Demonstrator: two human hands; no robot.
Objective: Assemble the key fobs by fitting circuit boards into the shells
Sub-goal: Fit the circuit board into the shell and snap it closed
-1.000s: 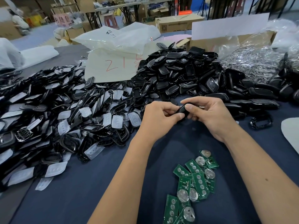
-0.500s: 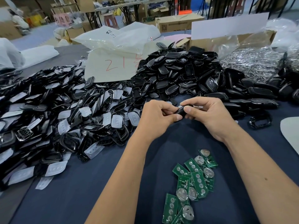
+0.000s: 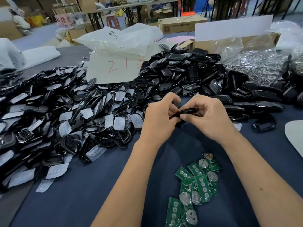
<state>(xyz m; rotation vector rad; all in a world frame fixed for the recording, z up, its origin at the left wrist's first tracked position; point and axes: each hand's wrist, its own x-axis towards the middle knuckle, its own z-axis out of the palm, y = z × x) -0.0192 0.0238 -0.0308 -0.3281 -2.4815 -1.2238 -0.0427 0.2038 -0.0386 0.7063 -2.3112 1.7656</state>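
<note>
Both hands meet above the middle of the worktop (image 3: 85, 190), which is covered in dark blue cloth, and between them they hold one black fob shell (image 3: 186, 111). The left hand (image 3: 158, 119) has its fingers curled round the shell's left end, thumb on the near side. The right hand (image 3: 208, 117) pinches the right end, its thumb pressing along the near edge and its fingers bent over the top. The shell is lifted clear of the cloth and lies roughly level; whether a board already sits inside it cannot be told, since the fingers hide its face. Near the person, below the right forearm, lies a loose cluster of green boards (image 3: 195, 185), several overlapping, some with round silver coin cells showing. To the left spreads a wide heap of black frames and white button pads (image 3: 54, 122). Behind the hands rises a taller pile of shells (image 3: 183, 76), running on to the right. A lone black frame (image 3: 264, 125) lies on the cloth right of the right hand. Behind the piles sit a sheet (image 3: 114, 69) marked in red and clear plastic bags (image 3: 119, 40).
</note>
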